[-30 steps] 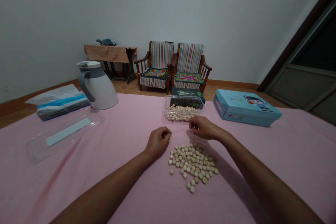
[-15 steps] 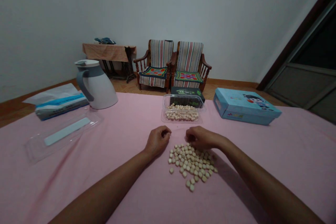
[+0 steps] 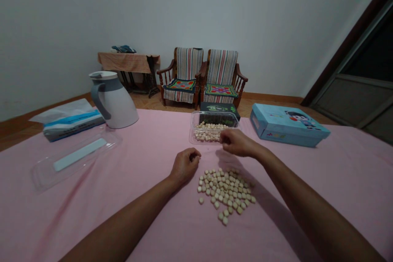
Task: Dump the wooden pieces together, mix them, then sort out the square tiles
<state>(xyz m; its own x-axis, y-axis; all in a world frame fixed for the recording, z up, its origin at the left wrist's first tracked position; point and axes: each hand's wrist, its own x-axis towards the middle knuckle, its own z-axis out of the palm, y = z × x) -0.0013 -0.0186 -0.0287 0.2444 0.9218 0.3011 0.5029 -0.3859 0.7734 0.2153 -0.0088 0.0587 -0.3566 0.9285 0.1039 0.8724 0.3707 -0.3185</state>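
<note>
Right grip point(image 3: 237, 142) curled under, and how tight or on what, can't tell; left grip point(image 3: 185, 166) loosely bent, contents hidden too. Up close, plenty of pale pieces point(image 3: 225, 192) still loose on the tabletop point(image 3: 172, 233)! Beyond, the clear tub point(image 3: 193, 132) already carries a similar-looking heap point(image 3: 210, 135), right grip by its near corner.

Arms point(image 3: 144, 208) outstretched — left hand point(image 3: 185, 166) curled, right hand point(image 3: 238, 142) raised, fingers point(image 3: 226, 134) bent.
</note>
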